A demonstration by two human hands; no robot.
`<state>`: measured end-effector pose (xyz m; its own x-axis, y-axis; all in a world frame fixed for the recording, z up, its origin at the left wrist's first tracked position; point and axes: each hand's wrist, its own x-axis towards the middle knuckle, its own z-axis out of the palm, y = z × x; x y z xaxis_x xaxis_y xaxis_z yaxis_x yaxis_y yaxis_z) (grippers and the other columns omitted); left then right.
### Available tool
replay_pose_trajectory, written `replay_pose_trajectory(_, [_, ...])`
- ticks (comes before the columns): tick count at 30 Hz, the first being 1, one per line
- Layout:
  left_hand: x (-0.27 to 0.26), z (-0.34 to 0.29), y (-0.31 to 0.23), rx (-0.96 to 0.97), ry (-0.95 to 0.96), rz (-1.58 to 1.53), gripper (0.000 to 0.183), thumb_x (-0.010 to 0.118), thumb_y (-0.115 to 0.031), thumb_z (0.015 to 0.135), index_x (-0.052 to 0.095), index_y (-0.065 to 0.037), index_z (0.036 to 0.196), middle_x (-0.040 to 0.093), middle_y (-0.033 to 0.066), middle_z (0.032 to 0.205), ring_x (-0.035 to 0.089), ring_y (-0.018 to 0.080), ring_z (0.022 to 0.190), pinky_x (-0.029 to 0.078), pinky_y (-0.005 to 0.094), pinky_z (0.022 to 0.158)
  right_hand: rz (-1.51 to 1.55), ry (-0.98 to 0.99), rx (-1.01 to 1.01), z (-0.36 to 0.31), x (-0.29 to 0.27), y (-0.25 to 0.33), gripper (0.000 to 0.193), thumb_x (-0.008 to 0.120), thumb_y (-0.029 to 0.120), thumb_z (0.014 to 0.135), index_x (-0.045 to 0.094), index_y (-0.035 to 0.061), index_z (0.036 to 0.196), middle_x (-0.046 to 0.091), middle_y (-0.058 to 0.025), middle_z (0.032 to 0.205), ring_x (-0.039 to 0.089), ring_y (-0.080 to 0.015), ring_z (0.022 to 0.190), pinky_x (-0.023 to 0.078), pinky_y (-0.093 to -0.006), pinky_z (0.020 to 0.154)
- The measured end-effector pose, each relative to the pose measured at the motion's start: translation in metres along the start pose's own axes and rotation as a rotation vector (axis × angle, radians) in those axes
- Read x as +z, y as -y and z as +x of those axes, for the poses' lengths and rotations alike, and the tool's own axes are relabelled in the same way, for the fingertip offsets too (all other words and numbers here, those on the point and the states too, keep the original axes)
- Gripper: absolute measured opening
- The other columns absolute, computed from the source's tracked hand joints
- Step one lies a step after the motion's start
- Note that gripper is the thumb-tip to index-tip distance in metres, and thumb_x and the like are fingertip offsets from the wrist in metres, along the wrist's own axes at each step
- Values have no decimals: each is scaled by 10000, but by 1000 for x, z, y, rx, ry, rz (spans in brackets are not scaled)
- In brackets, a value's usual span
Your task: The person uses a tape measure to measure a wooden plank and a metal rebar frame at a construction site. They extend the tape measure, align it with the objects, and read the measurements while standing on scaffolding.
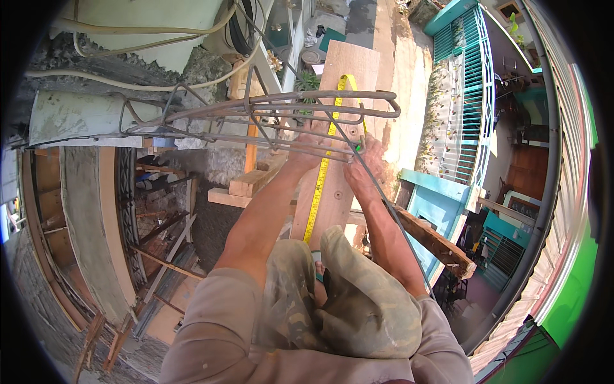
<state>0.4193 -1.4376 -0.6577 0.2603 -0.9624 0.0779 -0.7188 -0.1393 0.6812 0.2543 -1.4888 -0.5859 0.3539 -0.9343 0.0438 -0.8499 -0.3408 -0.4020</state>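
Observation:
A yellow measuring tape (318, 190) lies lengthwise along a wooden board (339, 210) in front of me, and its far end loops back toward my right hand. My left hand (306, 152) is at the board's left edge beside the tape, its fingers partly hidden behind steel bars. On the right side of the board, my right hand (369, 161) is closed, with a small green piece (359, 148) at its fingers; what it holds is too small to make out. Steel rebar frame (313, 96) crosses above the board and both hands.
A dark thin rod (395, 214) slants past my right forearm. Rough timber (435, 243) juts out on the right, and short wood blocks (249, 184) lie left of the board. Pale hoses (147, 82) hang at upper left. A turquoise railing (470, 96) stands below at right.

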Motion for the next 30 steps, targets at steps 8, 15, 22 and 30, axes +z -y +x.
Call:
replay_pose_trajectory(8, [-9, 0, -11, -11, -28, -18, 507, 585, -256, 894, 528, -96, 1371, 435, 260, 1435, 427, 426, 1317, 436, 482, 1042, 9, 14, 13, 0, 3, -3, 678, 754, 222, 758, 406, 31, 1308, 464, -187, 1082, 529, -382, 1002, 499, -476, 770])
replay_pose_trajectory(15, [-7, -1, -2, -119, 156, -53, 536, 574, -300, 911, 494, -104, 1403, 419, 248, 1451, 420, 436, 1321, 413, 487, 1064, -7, 10, 32, 0, 4, -1, 693, 768, 223, 738, 404, 35, 1297, 464, -173, 1078, 532, -376, 998, 508, -471, 776])
replay_pose_trajectory(22, [-9, 0, -4, -95, 127, -12, 619, 560, -327, 915, 401, -130, 1480, 363, 206, 1517, 326, 417, 1398, 331, 485, 1136, 11, -16, 18, 0, 3, 0, 609, 710, 214, 782, 439, 20, 1292, 470, -176, 1076, 524, -372, 1010, 493, -471, 800])
replay_pose_trajectory(30, [-11, -3, -8, -21, 28, 27, 562, 548, -309, 912, 463, -166, 1449, 419, 124, 1502, 310, 369, 1421, 382, 441, 1103, 22, -20, 19, -2, 1, 4, 623, 706, 307, 805, 445, 12, 1288, 480, -196, 1089, 517, -380, 1034, 486, -473, 807])
